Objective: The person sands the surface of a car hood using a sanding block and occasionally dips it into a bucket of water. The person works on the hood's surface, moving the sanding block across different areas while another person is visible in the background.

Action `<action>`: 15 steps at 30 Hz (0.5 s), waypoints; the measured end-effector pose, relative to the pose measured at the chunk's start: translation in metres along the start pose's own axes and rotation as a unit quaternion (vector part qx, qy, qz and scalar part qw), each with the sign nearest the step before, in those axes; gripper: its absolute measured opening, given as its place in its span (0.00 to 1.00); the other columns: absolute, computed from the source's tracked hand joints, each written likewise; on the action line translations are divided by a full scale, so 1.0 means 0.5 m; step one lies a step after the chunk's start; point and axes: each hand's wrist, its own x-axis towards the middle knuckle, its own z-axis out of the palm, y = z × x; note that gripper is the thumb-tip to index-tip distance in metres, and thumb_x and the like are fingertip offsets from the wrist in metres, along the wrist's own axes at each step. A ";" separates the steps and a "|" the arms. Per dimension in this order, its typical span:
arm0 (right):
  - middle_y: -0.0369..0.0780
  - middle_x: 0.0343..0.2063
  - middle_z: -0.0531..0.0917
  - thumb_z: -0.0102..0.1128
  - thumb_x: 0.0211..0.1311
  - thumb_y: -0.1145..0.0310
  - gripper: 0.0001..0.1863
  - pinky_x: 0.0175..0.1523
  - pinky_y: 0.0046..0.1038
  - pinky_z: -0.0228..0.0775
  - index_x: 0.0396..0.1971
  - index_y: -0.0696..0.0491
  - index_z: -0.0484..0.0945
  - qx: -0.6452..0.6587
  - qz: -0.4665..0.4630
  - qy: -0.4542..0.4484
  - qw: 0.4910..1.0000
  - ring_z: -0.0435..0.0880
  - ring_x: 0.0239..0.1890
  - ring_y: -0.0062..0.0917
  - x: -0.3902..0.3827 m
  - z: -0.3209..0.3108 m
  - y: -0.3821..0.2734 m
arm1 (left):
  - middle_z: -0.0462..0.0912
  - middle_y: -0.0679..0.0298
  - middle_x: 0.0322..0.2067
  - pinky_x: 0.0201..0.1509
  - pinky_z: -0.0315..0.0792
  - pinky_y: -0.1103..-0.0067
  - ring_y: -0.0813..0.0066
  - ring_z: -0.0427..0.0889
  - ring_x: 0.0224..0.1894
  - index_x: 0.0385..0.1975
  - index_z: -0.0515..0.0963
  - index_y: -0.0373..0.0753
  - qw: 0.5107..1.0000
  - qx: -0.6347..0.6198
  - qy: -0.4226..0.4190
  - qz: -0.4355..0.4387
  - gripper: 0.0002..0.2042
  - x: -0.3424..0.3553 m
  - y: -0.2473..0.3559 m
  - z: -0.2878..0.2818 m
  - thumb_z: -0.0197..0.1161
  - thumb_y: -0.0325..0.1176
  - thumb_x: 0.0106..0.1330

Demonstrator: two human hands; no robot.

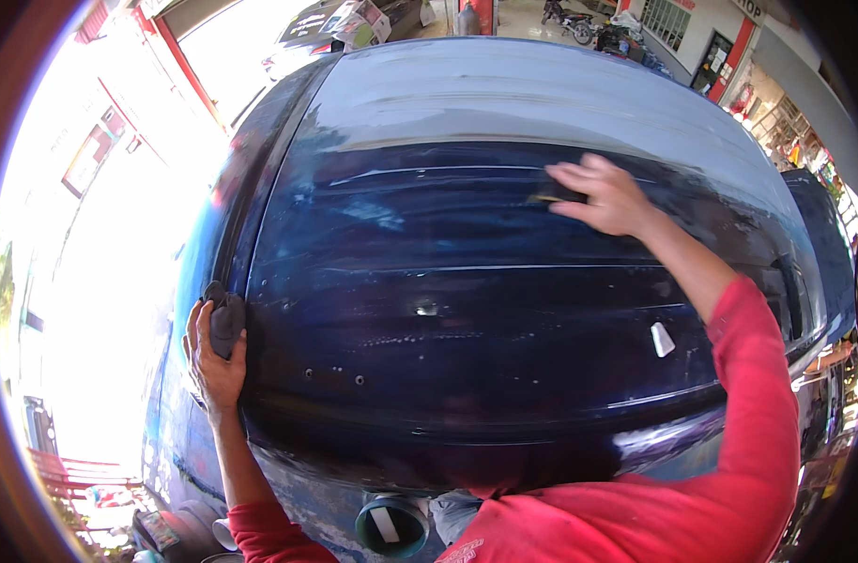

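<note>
1. Left hand [213,371] is curled around a dark grey lump [224,321], thumb on one side and fingers on the other, at the left edge of a vehicle's dark blue roof [467,319]. What kind of thing the lump is, I cannot tell.
2. Right hand [613,202], blurred, reaches farther across the same roof. Its fingers are fanned and its thumb set apart from them, with a small dark pad [566,190] held between. One edge of the pad looks yellowish; its finer detail is lost in the blur.
3. Close to the body, a red sleeve [758,375] covers the right upper arm, while the left forearm is bare down to its own red cuff. Below the roof's near edge stands a round green bucket [413,537] with a white strip [384,524] inside.
4. On the nearer part of the roof, a small white piece [662,340] lies toward the right side, well apart from both hands. Small round holes [360,380] and pale specks mark the left part.
5. Beyond the dark pad, the roof's far portion carries a broad pale sheen [542,98].
6. Farthest off are a dark vehicle [309,26], a motorbike [570,21], a red post [482,17] and a barred window [666,21].
</note>
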 end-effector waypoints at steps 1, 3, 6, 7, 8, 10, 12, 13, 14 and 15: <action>0.42 0.64 0.90 0.72 0.72 0.40 0.39 0.58 0.41 0.80 0.73 0.49 0.83 0.012 -0.064 0.017 0.998 0.83 0.51 0.40 0.106 0.044 -0.068 | 0.78 0.52 0.75 0.76 0.72 0.53 0.39 0.78 0.72 0.74 0.77 0.42 1.000 0.000 -0.004 -0.006 0.36 0.000 -0.001 0.000 0.79 0.34 0.64; 0.41 0.63 0.90 0.61 0.77 0.30 0.42 0.64 0.44 0.81 0.74 0.49 0.82 0.036 -0.135 0.014 0.990 0.85 0.58 0.42 0.327 0.130 -0.222 | 0.78 0.53 0.75 0.76 0.72 0.53 0.40 0.78 0.71 0.74 0.77 0.42 1.000 -0.012 -0.006 0.001 0.36 0.001 -0.005 0.000 0.80 0.33 0.63; 0.45 0.63 0.89 0.56 0.79 0.28 0.44 0.72 0.45 0.78 0.74 0.51 0.81 0.000 -0.149 -0.021 0.989 0.83 0.67 0.46 0.571 0.217 -0.426 | 0.78 0.53 0.76 0.75 0.72 0.53 0.41 0.78 0.72 0.74 0.78 0.42 0.999 -0.041 -0.006 -0.010 0.37 0.001 -0.011 -0.002 0.82 0.33 0.61; 0.45 0.63 0.89 0.56 0.78 0.28 0.44 0.72 0.46 0.78 0.74 0.51 0.81 0.002 -0.155 -0.003 0.988 0.83 0.67 0.46 0.591 0.235 -0.447 | 0.78 0.53 0.76 0.76 0.72 0.53 0.41 0.78 0.72 0.74 0.78 0.42 0.999 -0.047 -0.005 -0.007 0.38 0.001 -0.012 -0.003 0.83 0.33 0.60; 0.46 0.63 0.89 0.56 0.78 0.28 0.44 0.72 0.47 0.78 0.74 0.51 0.81 0.005 -0.157 0.016 0.987 0.83 0.67 0.46 0.599 0.244 -0.460 | 0.78 0.53 0.76 0.76 0.71 0.53 0.41 0.78 0.72 0.74 0.78 0.42 0.998 -0.055 -0.007 0.000 0.38 0.000 -0.013 -0.005 0.83 0.33 0.60; 0.45 0.64 0.89 0.57 0.78 0.28 0.44 0.72 0.48 0.78 0.74 0.51 0.82 0.023 -0.158 0.053 0.986 0.83 0.67 0.46 0.533 0.237 -0.422 | 0.75 0.52 0.78 0.81 0.67 0.52 0.40 0.74 0.75 0.75 0.78 0.42 0.998 -0.057 -0.019 0.004 0.39 -0.003 -0.016 -0.008 0.84 0.40 0.61; 0.43 0.64 0.88 0.59 0.77 0.28 0.43 0.70 0.47 0.79 0.72 0.49 0.83 0.024 -0.142 0.083 0.986 0.83 0.67 0.44 0.386 0.201 -0.311 | 0.73 0.51 0.79 0.83 0.64 0.51 0.40 0.72 0.77 0.75 0.77 0.42 0.999 -0.047 -0.013 0.020 0.40 -0.008 -0.024 -0.010 0.84 0.45 0.63; 0.43 0.65 0.88 0.62 0.75 0.31 0.41 0.70 0.46 0.79 0.72 0.50 0.83 0.022 -0.125 0.086 0.988 0.84 0.65 0.44 0.299 0.170 -0.242 | 0.70 0.49 0.81 0.84 0.62 0.52 0.41 0.69 0.80 0.77 0.76 0.43 0.996 -0.088 -0.012 0.004 0.40 -0.008 -0.030 -0.011 0.80 0.49 0.66; 0.43 0.65 0.88 0.66 0.74 0.35 0.40 0.70 0.44 0.79 0.73 0.50 0.83 0.018 -0.101 0.084 0.991 0.84 0.64 0.43 0.200 0.127 -0.161 | 0.68 0.48 0.82 0.86 0.60 0.53 0.41 0.65 0.82 0.79 0.74 0.43 0.992 -0.125 -0.011 -0.003 0.40 -0.008 -0.036 -0.010 0.76 0.52 0.69; 0.43 0.66 0.88 0.69 0.72 0.38 0.39 0.70 0.43 0.78 0.73 0.51 0.83 0.012 -0.067 0.081 0.994 0.84 0.63 0.43 0.095 0.078 -0.081 | 0.65 0.47 0.84 0.87 0.57 0.53 0.42 0.62 0.85 0.81 0.73 0.44 0.986 -0.164 -0.013 -0.009 0.40 -0.007 -0.045 -0.009 0.72 0.56 0.72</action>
